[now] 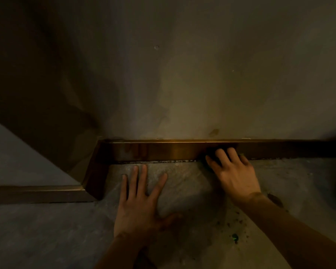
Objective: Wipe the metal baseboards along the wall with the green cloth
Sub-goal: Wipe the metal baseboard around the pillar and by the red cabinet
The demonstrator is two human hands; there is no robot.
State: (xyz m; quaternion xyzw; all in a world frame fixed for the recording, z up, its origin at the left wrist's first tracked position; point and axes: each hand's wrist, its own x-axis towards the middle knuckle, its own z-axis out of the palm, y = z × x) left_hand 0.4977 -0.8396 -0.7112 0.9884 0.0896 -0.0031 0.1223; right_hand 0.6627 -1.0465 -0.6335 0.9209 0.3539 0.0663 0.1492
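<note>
Right hand [233, 172] with cloth [211, 152] against baseboard [163, 151]

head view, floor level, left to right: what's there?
Lower baseboard section → baseboard corner return → left hand flat on the floor → right hand pressing the barely visible green cloth on the metal baseboard.

Dim, soft-focus view; warm glare on the baseboard [173, 150], dark corners.
</note>
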